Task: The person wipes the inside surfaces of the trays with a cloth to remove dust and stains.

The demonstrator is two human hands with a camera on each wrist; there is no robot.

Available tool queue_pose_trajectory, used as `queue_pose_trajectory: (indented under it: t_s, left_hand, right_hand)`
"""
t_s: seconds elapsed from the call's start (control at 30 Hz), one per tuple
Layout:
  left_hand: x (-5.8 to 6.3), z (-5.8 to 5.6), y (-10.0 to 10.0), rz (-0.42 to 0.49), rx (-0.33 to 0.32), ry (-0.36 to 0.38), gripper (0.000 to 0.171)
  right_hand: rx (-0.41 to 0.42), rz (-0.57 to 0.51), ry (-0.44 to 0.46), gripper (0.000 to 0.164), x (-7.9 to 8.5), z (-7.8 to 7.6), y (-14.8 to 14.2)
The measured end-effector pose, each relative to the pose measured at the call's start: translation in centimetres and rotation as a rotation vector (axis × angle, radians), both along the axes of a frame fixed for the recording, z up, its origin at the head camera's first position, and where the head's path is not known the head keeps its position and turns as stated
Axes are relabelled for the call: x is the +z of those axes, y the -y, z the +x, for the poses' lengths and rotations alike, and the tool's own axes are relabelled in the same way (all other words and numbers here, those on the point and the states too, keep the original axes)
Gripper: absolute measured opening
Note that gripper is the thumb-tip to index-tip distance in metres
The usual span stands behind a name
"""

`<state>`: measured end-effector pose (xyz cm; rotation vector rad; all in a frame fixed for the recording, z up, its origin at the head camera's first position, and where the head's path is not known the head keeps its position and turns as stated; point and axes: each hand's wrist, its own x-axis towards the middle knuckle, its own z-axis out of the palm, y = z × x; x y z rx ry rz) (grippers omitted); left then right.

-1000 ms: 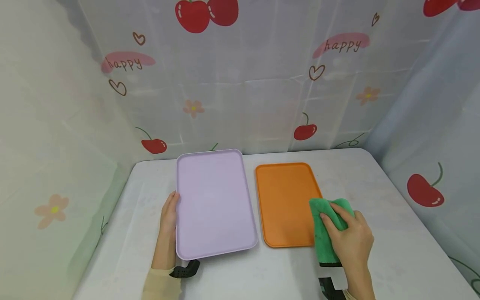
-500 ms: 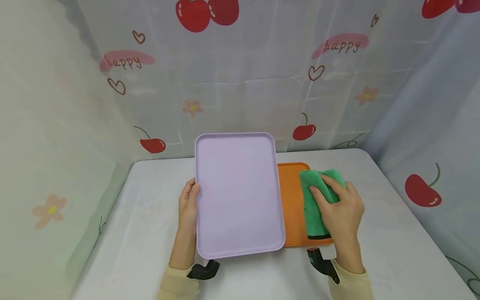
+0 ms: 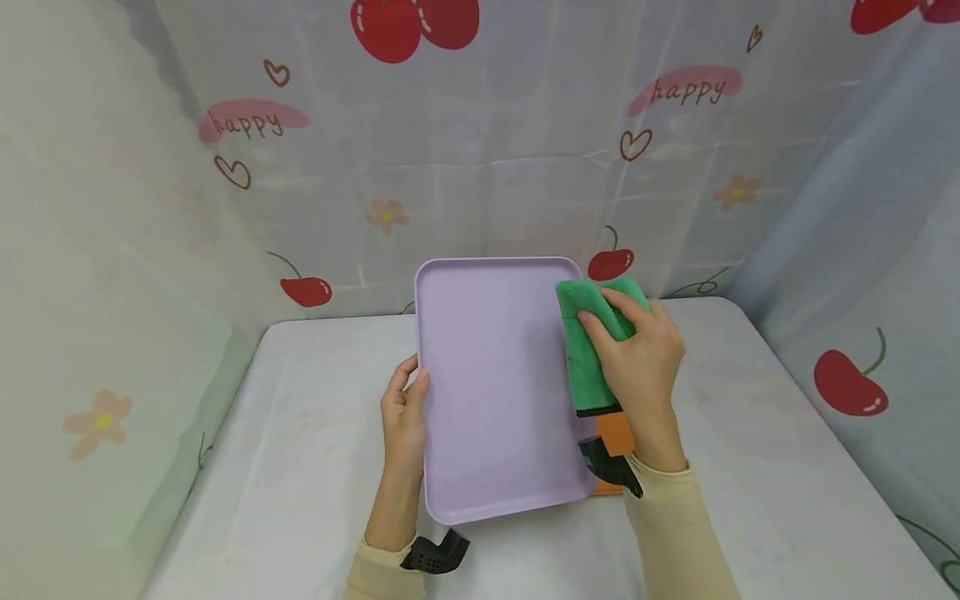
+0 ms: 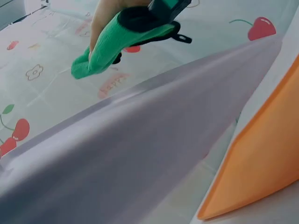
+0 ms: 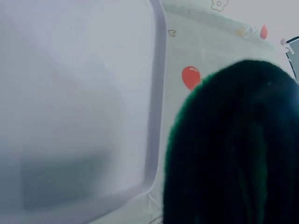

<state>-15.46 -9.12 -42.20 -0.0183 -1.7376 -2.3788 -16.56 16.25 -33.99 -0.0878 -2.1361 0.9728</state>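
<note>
My left hand grips the left rim of a lilac rectangular tray, thumb on the front side. The tray is raised off the table and tilted, its inner face toward the head camera. In my right hand is a folded green cloth with a dark edge, pinched between thumb and fingers. The cloth overlaps the tray's upper right side in the head view; in the left wrist view the cloth stands apart from the tray's face. The right wrist view shows the tray beside the dark, shaded cloth.
An orange tray lies on the white table, mostly hidden behind the lilac tray and right arm. A curtain printed with cherries hangs behind the table's far edge. Black wrist devices sit at both cuffs.
The lilac tray has moved right and up in my left hand, now covering most of the orange tray. My right hand has carried the green cloth up and left to the lilac tray's right side.
</note>
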Motion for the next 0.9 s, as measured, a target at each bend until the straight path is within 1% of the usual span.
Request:
queue_pose_trajectory:
  t_s: [0.1,0.23,0.4,0.5,0.6,0.73,0.9]
  left_hand:
    - [0.1,0.1,-0.1,0.010,-0.017,-0.008,0.028]
    - [0.1,0.2,-0.2,0.042,-0.050,-0.013,0.026]
    - [0.1,0.2,-0.3,0.068,-0.069,-0.016,0.024]
    - [0.0,0.3,-0.5,0.072,-0.088,-0.036,0.023]
    - [-0.1,0.3,-0.6,0.073,-0.100,-0.058,0.023]
    - [-0.2,0.2,-0.6,0.075,-0.098,-0.063,0.022]
    - [-0.2,0.2,-0.4,0.083,-0.103,-0.067,0.023]
  right_hand:
    - [-0.004,0.002,0.026,0.031,0.5,-1.1,0.6]
    - [-0.022,0.022,0.070,0.033,0.6,-2.2,1.4]
    - [-0.081,0.083,0.100,0.033,0.6,-3.2,2.4]
    - [-0.133,0.115,0.115,0.032,0.8,-3.6,2.8]
    - [-0.165,0.144,0.144,0.031,1.0,-3.8,3.2]
    - [-0.167,0.154,0.165,0.031,1.1,-3.9,3.9]
    - [-0.148,0.135,0.177,0.031,1.1,-4.1,4.8]
